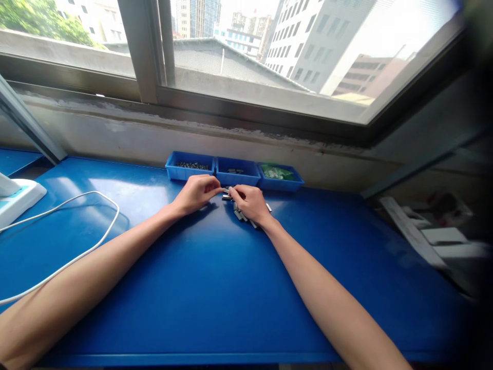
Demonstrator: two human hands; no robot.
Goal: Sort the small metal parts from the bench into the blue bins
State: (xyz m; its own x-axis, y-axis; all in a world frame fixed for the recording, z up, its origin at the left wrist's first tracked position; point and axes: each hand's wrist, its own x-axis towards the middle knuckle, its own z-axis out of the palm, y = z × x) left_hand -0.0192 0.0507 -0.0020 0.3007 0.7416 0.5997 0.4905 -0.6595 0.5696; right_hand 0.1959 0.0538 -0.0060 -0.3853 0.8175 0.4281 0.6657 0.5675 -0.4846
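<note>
My left hand (197, 194) and my right hand (251, 203) meet near the back of the blue table (215, 293). Both are closed in a pinch, fingertips almost touching, on a small metal piece (226, 190) between them; its exact kind is too small to make out. Below the fingertips and partly under my right hand lies a loose group of small silvery rectangular pieces (239, 214). My right palm hides some of these. Just behind the hands stands the middle blue bin (246, 180), with a few dark metal pieces inside.
Beside it are a left blue bin (175, 173) of many small metal parts and a right blue bin (283, 185) holding green-and-clear plastic. A white cable (110, 226) loops over my left forearm's side from a white device (26, 198). A window and wall close off the back.
</note>
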